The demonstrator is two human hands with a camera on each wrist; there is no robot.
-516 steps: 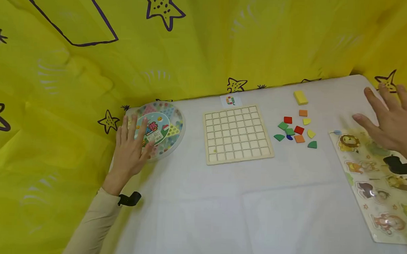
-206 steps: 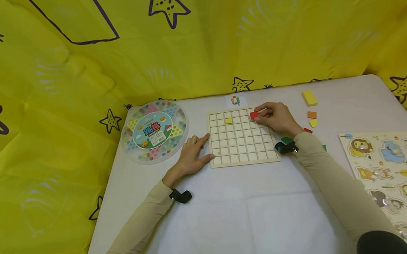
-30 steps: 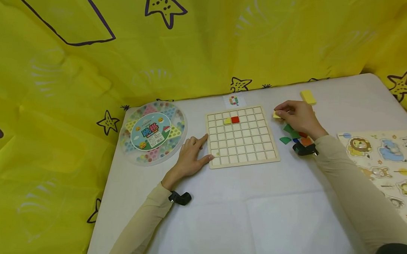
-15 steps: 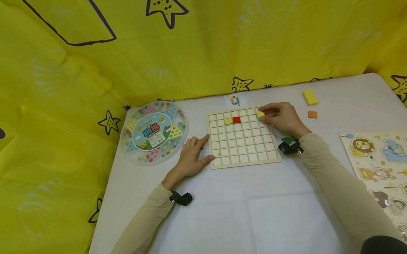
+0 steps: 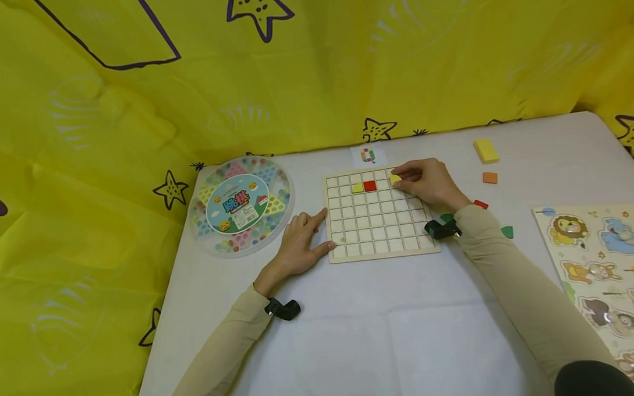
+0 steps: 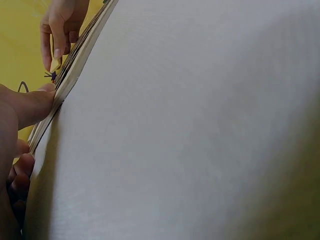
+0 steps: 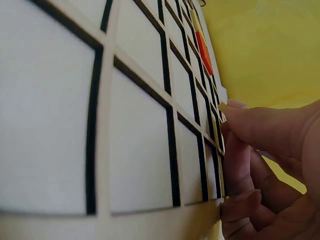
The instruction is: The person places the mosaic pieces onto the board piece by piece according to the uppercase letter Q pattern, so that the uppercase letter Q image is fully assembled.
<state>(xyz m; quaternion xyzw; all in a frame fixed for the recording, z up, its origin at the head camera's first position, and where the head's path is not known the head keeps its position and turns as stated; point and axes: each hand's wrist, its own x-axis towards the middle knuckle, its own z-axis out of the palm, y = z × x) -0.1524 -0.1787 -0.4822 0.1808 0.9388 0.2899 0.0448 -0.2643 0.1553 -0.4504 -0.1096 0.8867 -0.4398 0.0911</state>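
A wooden grid board (image 5: pixel 381 229) lies on the table, with a yellow tile (image 5: pixel 357 188) and a red square tile (image 5: pixel 369 186) side by side in its upper cells. My right hand (image 5: pixel 428 180) pinches a yellow quarter-circle tile (image 5: pixel 395 180) between thumb and fingers over the board's upper right part. In the right wrist view only a sliver of that tile (image 7: pixel 222 106) shows past the thumb. My left hand (image 5: pixel 298 244) rests at the board's left edge, its thumb and straight index finger touching the rim. The left wrist view shows its thumb (image 6: pixel 35 105) against that edge.
A small pattern card (image 5: pixel 368 156) sits behind the board. Right of it are a yellow block (image 5: pixel 486 151), an orange tile (image 5: pixel 490 178) and red and green tiles, partly hidden by the right arm. A round marble-game box (image 5: pixel 238 206) stands left, an animal puzzle (image 5: pixel 593 248) right.
My right hand has carried the yellow quarter-circle tile left, from the loose tiles to over the board's upper right cells. The left hand has stayed at the board's edge.
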